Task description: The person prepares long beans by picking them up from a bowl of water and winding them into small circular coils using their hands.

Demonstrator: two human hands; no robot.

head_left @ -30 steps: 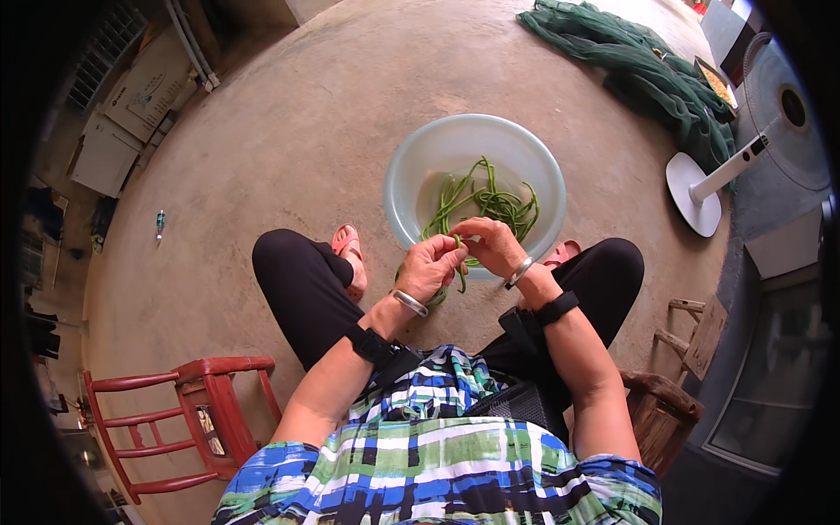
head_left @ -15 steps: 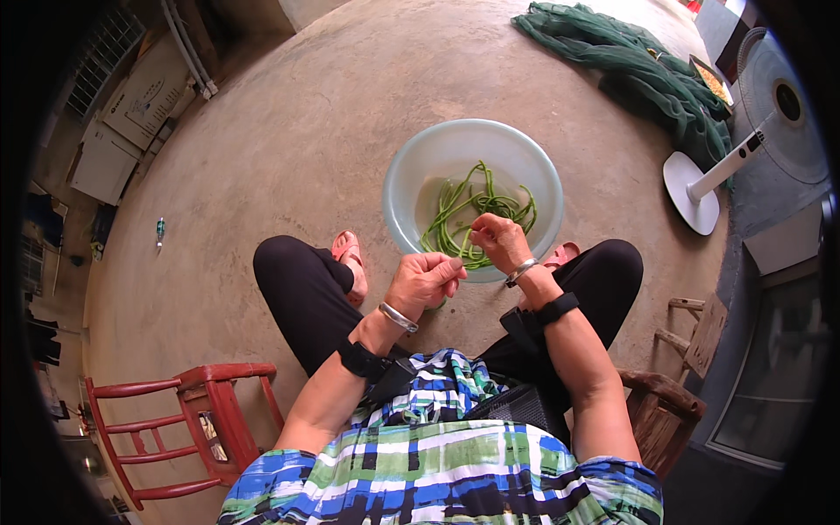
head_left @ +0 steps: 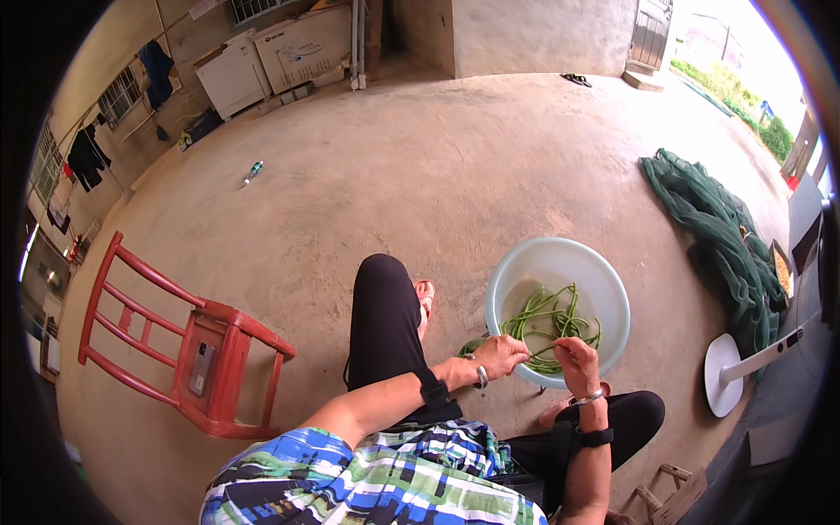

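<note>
A pale blue plastic basin (head_left: 619, 302) stands on the floor in front of me, with a loose tangle of long green beans (head_left: 560, 317) inside. Over its near rim my left hand (head_left: 500, 355) is closed, with thumb and fingers pinched on one end of a long bean (head_left: 542, 350). My right hand (head_left: 577, 360) pinches the same bean a short way to the right, its fingers bent and partly hiding it. Something green shows beside my left wrist, mostly covered, and I cannot make out its kind.
On the left is a red wooden chair (head_left: 229, 350) with a phone (head_left: 201, 369) on its seat. A plastic bottle (head_left: 252, 173) lies on the concrete floor. To the right are heaped dark green netting (head_left: 722, 236), a white fan base (head_left: 723, 376) and a wooden stool (head_left: 669, 490).
The view has swung to the left and up, so the basin now appears lower and farther right. My hands have come level with each other at the basin's near rim, a bean between them.
</note>
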